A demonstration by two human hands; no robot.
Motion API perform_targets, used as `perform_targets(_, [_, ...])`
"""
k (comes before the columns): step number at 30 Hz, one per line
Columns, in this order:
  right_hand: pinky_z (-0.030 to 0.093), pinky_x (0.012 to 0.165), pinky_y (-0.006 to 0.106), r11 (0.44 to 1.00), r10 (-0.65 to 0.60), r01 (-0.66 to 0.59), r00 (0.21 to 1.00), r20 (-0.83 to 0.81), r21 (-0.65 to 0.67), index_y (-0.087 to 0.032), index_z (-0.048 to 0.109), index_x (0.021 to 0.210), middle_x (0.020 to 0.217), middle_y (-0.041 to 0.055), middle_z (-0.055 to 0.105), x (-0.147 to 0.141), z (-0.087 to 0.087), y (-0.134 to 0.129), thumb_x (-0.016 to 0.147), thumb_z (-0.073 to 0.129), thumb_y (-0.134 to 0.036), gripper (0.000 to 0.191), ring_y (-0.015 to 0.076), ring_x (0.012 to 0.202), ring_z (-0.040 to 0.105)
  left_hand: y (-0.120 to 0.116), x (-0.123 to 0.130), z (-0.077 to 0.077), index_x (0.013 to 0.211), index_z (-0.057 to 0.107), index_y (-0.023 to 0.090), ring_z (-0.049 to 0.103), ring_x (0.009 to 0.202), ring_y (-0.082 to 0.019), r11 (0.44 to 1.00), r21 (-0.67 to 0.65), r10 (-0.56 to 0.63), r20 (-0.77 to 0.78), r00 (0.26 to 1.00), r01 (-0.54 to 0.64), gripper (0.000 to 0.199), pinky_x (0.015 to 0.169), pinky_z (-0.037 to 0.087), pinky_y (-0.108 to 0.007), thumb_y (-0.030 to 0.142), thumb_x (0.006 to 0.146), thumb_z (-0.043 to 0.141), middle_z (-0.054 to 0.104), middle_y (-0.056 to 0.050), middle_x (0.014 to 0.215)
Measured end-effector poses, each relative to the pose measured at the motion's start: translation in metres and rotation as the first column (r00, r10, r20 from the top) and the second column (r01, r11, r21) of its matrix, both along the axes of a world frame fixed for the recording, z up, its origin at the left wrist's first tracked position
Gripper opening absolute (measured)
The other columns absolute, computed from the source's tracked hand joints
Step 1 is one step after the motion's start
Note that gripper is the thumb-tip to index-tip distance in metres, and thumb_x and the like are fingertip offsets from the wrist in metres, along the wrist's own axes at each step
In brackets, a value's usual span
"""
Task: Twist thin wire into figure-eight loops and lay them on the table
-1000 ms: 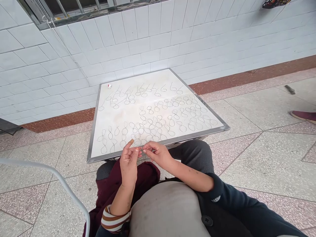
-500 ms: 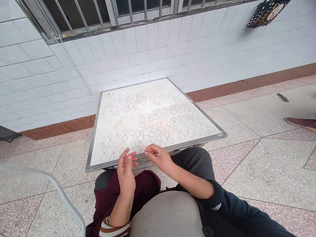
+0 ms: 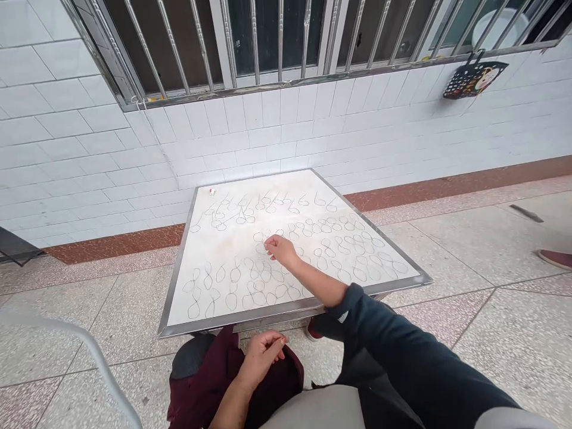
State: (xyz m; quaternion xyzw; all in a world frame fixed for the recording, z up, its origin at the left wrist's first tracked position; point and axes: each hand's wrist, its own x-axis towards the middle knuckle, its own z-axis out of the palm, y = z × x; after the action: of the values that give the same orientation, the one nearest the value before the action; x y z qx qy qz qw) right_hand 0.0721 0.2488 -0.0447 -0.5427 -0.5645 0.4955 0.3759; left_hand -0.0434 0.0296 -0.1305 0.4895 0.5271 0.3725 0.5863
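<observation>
My right hand reaches over the white board table, its thumb and fingertips pinched together at a thin dark wire loop. The wire is too fine to show exactly how it sits between the fingers. Many similar wire pieces lie on the board: figure-eight loops along the near side and at the right, and single loops with a straight tail towards the back. Below the near edge, my left hand rests above my lap, fingers curled and thumb pressed to the forefinger; whatever it holds, if anything, is hidden.
A metal edge frames the tabletop, with a small red-and-white object at its far left corner. Behind stands a white tiled wall with a barred window and a hanging dotted bag. Another person's shoe shows at right.
My hands were close together at the table's near edge. My right hand has moved forward over the board; my left has dropped towards my lap and curled. The view has tilted up.
</observation>
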Motion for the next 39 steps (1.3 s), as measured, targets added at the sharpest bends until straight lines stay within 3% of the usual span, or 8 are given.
perform_targets(5, [0.044,0.05,0.017,0.999,0.001,0.006,0.981,0.195,-0.034,-0.019,0.06,0.088,0.092,0.0011,0.068,-0.018,-0.009,0.04,0.084,0.055,-0.017,0.007,0.007,0.061,0.062,0.008,-0.008,-0.026,0.088,0.07,0.014,0.051,0.052,-0.014,0.997,-0.067,-0.045,-0.007,0.999,0.044,0.048,0.051,0.036,-0.025,0.06,0.073,0.066,0.061,-0.002,0.058])
perform_targets(11, [0.038,0.054,0.022,0.999,0.014,0.01,0.905,0.425,-0.053,-0.021,0.062,0.095,0.079,-0.0001,0.07,-0.029,-0.019,0.066,0.089,0.052,-0.019,0.011,0.0121,0.065,0.065,0.013,-0.014,-0.031,0.099,0.069,0.015,0.053,0.058,-0.015,0.992,-0.109,-0.067,0.017,0.998,0.069,0.049,0.053,0.037,-0.026,0.057,0.074,0.066,0.061,-0.002,0.064])
perform_targets(20, [0.038,0.056,0.024,0.997,0.068,-0.037,0.797,0.6,-0.063,-0.021,0.061,0.097,0.07,0.0009,0.069,-0.036,-0.023,0.069,0.092,0.049,-0.021,0.014,0.0158,0.065,0.065,0.016,-0.014,-0.037,0.101,0.069,0.015,0.053,0.059,-0.015,0.988,-0.132,-0.078,0.05,0.996,0.084,0.047,0.055,0.038,-0.026,0.056,0.076,0.066,0.061,-0.001,0.065])
perform_targets(27, [0.038,0.056,0.025,0.997,0.068,-0.066,0.788,0.611,-0.026,-0.02,0.062,0.096,0.083,0.0061,0.07,-0.031,-0.008,0.065,0.094,0.047,-0.02,0.015,0.0168,0.067,0.065,0.017,-0.014,-0.035,0.103,0.068,0.015,0.053,0.06,-0.015,0.988,-0.129,-0.082,0.043,0.996,0.087,0.051,0.055,0.038,-0.026,0.057,0.076,0.065,0.061,-0.002,0.067])
perform_targets(31, [0.038,0.053,0.025,0.994,0.072,-0.105,0.84,0.538,0.031,-0.02,0.06,0.1,0.091,0.0051,0.071,-0.014,0.012,0.043,0.094,0.044,-0.02,0.017,0.0139,0.059,0.064,0.018,-0.014,-0.035,0.105,0.067,0.014,0.054,0.061,-0.015,0.988,-0.12,-0.098,0.01,0.995,0.099,0.052,0.055,0.038,-0.026,0.057,0.077,0.063,0.062,-0.003,0.068])
perform_targets(34, [0.04,0.049,0.022,0.982,0.131,-0.177,0.893,0.43,0.07,-0.024,0.061,0.101,0.098,0.0,0.071,0.002,0.018,0.001,0.094,0.044,-0.026,0.018,0.0094,0.054,0.062,0.019,-0.013,-0.036,0.104,0.067,0.014,0.054,0.061,-0.015,0.988,-0.107,-0.114,-0.036,0.993,0.109,0.053,0.054,0.038,-0.025,0.059,0.078,0.06,0.062,-0.003,0.068])
perform_targets(36, [0.043,0.05,0.022,0.968,0.184,-0.23,0.919,0.35,0.095,-0.025,0.062,0.098,0.095,-0.0027,0.072,0.012,0.01,-0.038,0.093,0.046,-0.03,0.018,0.0073,0.049,0.059,0.018,-0.013,-0.036,0.103,0.068,0.013,0.055,0.062,-0.015,0.989,-0.088,-0.13,-0.081,0.988,0.123,0.052,0.055,0.039,-0.026,0.059,0.08,0.057,0.063,-0.004,0.069])
perform_targets(39, [0.044,0.048,0.022,0.927,0.351,-0.358,0.933,0.081,0.114,-0.023,0.064,0.095,0.088,-0.0012,0.071,0.029,-0.02,-0.1,0.09,0.049,-0.029,0.017,0.0063,0.043,0.054,0.017,-0.012,-0.033,0.1,0.068,0.012,0.056,0.063,-0.016,0.985,-0.046,-0.173,-0.176,0.969,0.167,0.051,0.058,0.042,-0.027,0.057,0.085,0.05,0.065,-0.006,0.072])
